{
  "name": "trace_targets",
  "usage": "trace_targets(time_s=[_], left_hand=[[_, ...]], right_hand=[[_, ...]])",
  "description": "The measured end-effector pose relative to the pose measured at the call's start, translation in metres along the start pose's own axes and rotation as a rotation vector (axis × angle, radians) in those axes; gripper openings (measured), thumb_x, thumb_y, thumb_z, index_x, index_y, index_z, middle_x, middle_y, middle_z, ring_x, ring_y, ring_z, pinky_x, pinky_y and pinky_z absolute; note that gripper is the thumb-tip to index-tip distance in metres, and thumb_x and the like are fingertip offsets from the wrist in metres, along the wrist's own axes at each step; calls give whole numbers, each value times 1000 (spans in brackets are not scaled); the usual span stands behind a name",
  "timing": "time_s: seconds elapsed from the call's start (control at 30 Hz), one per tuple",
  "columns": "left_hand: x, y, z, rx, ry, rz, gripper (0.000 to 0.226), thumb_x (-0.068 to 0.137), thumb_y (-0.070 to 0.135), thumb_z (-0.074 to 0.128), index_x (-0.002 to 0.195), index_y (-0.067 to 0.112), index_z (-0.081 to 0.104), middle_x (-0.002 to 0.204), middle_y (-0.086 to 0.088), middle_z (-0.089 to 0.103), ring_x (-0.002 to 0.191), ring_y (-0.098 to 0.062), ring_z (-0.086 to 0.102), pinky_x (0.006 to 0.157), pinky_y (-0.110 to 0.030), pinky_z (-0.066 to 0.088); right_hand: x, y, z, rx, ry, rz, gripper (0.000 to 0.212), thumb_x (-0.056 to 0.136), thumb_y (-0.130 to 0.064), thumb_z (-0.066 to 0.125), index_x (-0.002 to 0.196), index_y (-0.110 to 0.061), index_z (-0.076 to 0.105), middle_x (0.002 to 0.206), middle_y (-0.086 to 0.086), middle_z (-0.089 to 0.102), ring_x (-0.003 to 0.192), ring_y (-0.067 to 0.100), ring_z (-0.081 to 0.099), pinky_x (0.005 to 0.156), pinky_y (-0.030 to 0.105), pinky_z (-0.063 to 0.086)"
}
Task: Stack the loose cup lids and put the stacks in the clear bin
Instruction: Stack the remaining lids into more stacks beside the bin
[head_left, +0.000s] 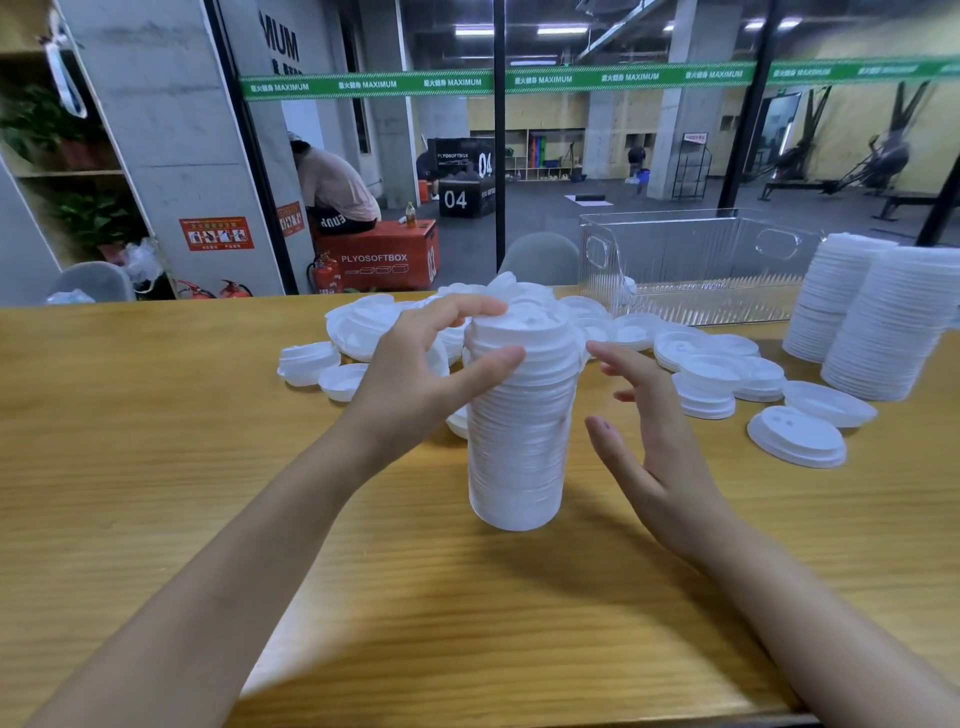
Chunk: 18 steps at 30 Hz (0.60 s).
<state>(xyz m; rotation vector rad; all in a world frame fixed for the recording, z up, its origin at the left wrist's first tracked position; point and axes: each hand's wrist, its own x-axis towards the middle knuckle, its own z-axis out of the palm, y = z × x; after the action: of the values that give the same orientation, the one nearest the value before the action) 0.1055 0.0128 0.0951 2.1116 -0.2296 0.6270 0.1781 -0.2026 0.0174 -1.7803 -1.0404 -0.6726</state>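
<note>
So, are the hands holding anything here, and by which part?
The left hand grips the lid stack near its top; the right hand hovers beside it, holding nothing.

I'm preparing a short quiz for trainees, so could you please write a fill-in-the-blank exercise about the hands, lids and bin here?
1. The left hand grips the tall stack of lids at its ____.
2. The right hand holds ____.
3. ____ more tall stacks stand on the table beside the clear bin.
Missing words: top; nothing; two.
</note>
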Motion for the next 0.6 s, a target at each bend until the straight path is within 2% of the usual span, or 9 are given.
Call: trace_targets(time_s=[0.27, 0.37, 0.47, 0.6], left_hand=[[-1, 0, 2, 5, -18, 26, 49, 69, 63, 66, 115, 46, 61, 122, 29, 59, 126, 0, 45, 105, -27, 34], [-2, -4, 3, 0, -15, 21, 48, 69, 62, 67, 114, 47, 62, 122, 27, 59, 126, -3, 45, 106, -30, 35], [-4, -7, 4, 1, -19, 10, 54, 68, 64, 66, 118, 46, 61, 127, 22, 58, 125, 0, 46, 101, -20, 32], [-12, -10, 1, 2, 5, -11, 67, 71, 68, 60, 132, 46, 47, 134, 26, 51, 122, 6, 46, 93, -6, 33]], right_hand=[[0, -1, 0, 1, -12, 0, 51, 100, -55, 38, 145, -30, 34, 144, -20, 39, 130, 18, 44, 105, 48, 39], [0, -1, 0, 4, -13, -2, 51, 100, -55, 39, 145, -30, 34, 144, -20, 40, 131, 18, 44, 105, 48, 39], [0, 0, 0, 4, -16, -6, 51, 100, -55, 39, 145, -30, 34, 143, -20, 40, 130, 18, 44, 105, 45, 39], [0, -2, -1, 6, -21, 50, 51, 97, -51, 46, 143, -33, 35, 143, -17, 43, 130, 17, 45, 105, 45, 40]])
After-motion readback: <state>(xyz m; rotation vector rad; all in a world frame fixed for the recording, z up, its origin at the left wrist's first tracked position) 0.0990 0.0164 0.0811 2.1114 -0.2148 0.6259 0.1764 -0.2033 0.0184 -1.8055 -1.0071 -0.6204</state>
